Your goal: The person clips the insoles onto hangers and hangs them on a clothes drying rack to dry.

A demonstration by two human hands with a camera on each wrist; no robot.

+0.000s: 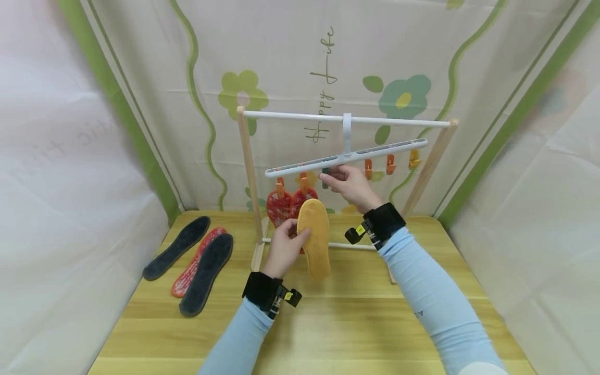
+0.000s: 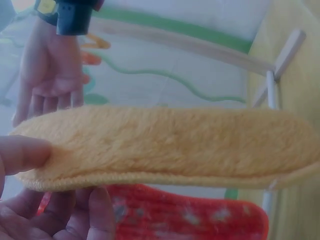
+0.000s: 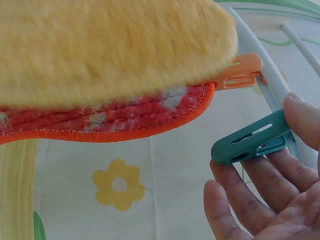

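My left hand (image 1: 291,238) pinches a fuzzy yellow insole (image 1: 316,234) by its edge and holds it upright in front of the rack; in the left wrist view the thumb lies on the yellow insole (image 2: 165,145) and the fingers under it. My right hand (image 1: 338,179) is up at the white clip hanger (image 1: 375,152). There it pinches a green clip (image 3: 252,142) between thumb and fingers. Two red insoles (image 1: 279,207) hang from orange clips at the hanger's left end, just behind the yellow one.
The hanger hangs on the white bar (image 1: 290,115) of a wooden rack. Free orange clips (image 1: 378,166) and a yellow clip (image 1: 414,159) hang to the right. Two dark insoles (image 1: 206,273) and a red one (image 1: 197,260) lie at the left of the wooden table (image 1: 351,323).
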